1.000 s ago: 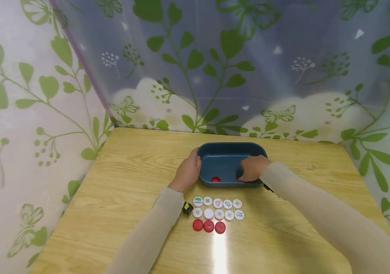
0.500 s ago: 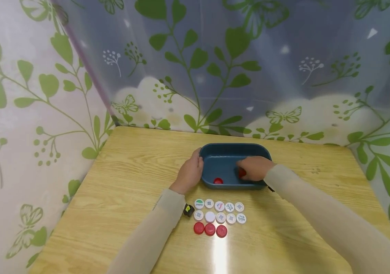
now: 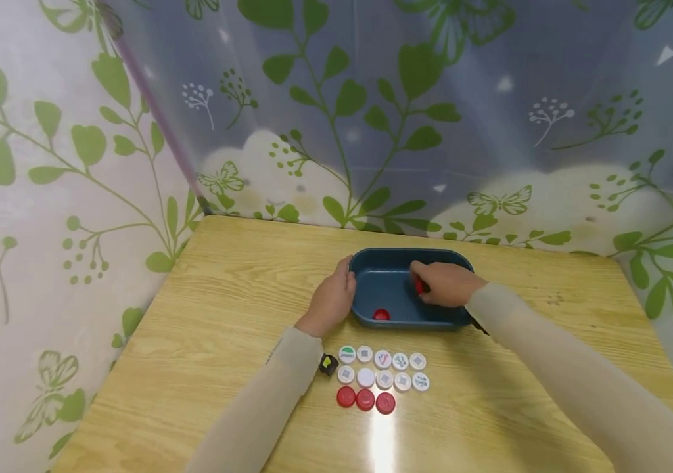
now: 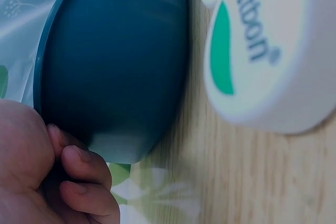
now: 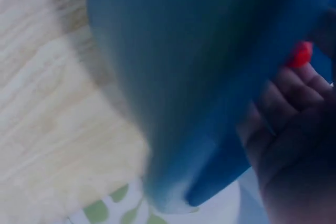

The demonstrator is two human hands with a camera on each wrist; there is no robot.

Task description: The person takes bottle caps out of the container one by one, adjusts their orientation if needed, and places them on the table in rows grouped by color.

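Note:
A dark blue plastic basin [image 3: 398, 325] stands on the table, its rounded left end held by my left hand [image 3: 329, 299]. In the left wrist view, the curled fingers [image 4: 86, 163] lie against the basin's end. Reaching in over the right end, my right hand [image 3: 445, 284] pinches a red bottle cap [image 3: 420, 286] between thumb and fingers. The same cap shows as a blurred red spot in the right wrist view. Another red bottle cap [image 3: 380, 315] lies inside the basin near its front wall.
Two rows of white bottle caps [image 3: 366, 377] lie on the wooden table [image 3: 254, 276] in front of the basin, with a row of red caps [image 3: 365, 399] nearer me. A patterned curtain [image 3: 336, 131] borders the table's back and sides.
My right hand has lifted the red cap from the basin's front right floor and moved it slightly back. The left hand keeps its place at the left end.

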